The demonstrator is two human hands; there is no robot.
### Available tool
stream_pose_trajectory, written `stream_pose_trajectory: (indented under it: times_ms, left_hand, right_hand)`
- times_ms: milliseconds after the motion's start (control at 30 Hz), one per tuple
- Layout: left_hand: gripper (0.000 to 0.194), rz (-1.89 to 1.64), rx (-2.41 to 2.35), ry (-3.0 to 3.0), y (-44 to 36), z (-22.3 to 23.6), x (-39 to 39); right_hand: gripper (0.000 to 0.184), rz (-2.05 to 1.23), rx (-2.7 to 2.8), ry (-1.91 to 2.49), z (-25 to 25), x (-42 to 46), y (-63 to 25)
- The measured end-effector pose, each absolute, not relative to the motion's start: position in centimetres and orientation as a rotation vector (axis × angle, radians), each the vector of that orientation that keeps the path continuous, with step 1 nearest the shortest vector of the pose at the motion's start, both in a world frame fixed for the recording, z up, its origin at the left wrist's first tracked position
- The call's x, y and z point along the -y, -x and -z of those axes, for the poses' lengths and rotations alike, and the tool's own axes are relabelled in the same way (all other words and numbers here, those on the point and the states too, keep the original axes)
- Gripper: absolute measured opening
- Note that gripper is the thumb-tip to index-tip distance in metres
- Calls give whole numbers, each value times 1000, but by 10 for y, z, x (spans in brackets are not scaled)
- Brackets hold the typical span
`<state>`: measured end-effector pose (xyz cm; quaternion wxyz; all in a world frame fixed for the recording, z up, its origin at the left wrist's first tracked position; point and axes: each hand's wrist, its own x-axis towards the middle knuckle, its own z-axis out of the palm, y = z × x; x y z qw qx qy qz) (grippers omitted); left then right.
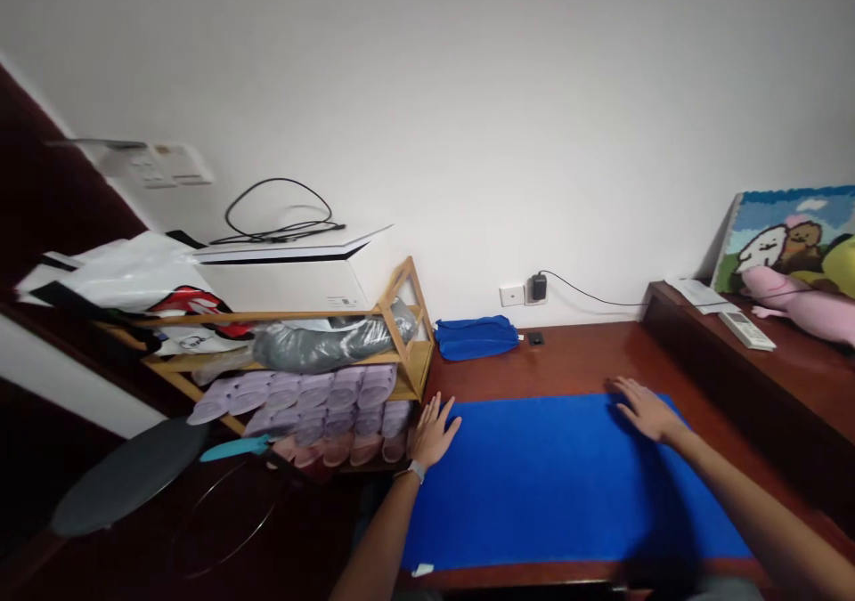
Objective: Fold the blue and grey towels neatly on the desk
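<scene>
A bright blue cloth (527, 485) lies spread out over the reddish-brown wooden tabletop (574, 356), with a small white tag at its near left corner. My left hand (433, 434) rests at the cloth's far left corner, fingers stretched out and holding nothing. Near the far right corner, my right hand (645, 410) is open too, its fingers apart and its palm down over the cloth. Behind, against the wall, sits a second blue cloth (476, 337), folded into a bundle.
Left of the table stands a wooden rack (407, 316) with several lilac slippers (313, 392) and a white box (287, 282) on top. A grey round stool seat (134, 476) is at lower left. On the right ledge lie a remote control (746, 330) and a pink plush toy (802, 303).
</scene>
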<state>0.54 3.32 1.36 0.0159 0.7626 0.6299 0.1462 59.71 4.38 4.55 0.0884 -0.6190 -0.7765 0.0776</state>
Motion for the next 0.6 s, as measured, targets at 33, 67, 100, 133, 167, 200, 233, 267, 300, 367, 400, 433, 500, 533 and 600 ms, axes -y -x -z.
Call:
stream_pose_trajectory:
  times_ms: [33,67,100,133,167,200,233,267,300,367,400,433,500,533,600]
  left_hand:
    - [60,-515,-1965,-2381,-4,-15,-33]
    - [58,-562,-1971,-2393,-3,-16,-33]
    - [58,-585,-1979,-2402,-2,-15,-33]
    - [57,-581,-1990,-2404,0,-14,-32]
    - [58,-561,-2000,-2403,1,-11,-31]
    - [58,-529,-2005,-2402,2,-8,-30]
    - [59,-497,-2004,-2402,3,-4,-28]
    - [60,-471,-2002,-2404,4,0,-28]
    - [60,-452,-2000,-2407,5,3,-27]
    - [60,-434,-2004,-2410,6,8,-27]
    - [60,-434,-2007,-2411,6,9,-28]
    - [60,-442,-2006,-2413,6,10,-29]
    - [61,-467,-2000,-2414,7,11,-32]
    - [61,-477,-1998,-2411,7,11,-33]
    - [61,-485,-1999,-2402,8,11,-35]
  right_hand:
    - [75,-243,2336,1750,-55,-42,-556]
    - [72,-284,2362,1673,-63,-40,-510]
    - [70,-340,2396,1584,-68,-36,-463]
    - [69,-399,2428,1489,-71,-33,-414]
    - [67,-424,2462,1423,-72,-29,-368]
    - [64,-436,2486,1372,-71,-26,-325]
    - [62,-444,2495,1338,-68,-23,-286]
    - [62,-461,2512,1307,-64,-21,-254]
    - [63,-482,2526,1287,-60,-19,-228]
    - [66,-518,2542,1270,-51,-20,-197]
    - [66,-527,2542,1274,-47,-21,-192]
    - [67,-524,2539,1287,-43,-23,-196]
    - [68,-500,2524,1344,-36,-27,-224]
    - [69,-487,2515,1385,-32,-29,-250]
    - [71,-450,2475,1496,-25,-32,-320]
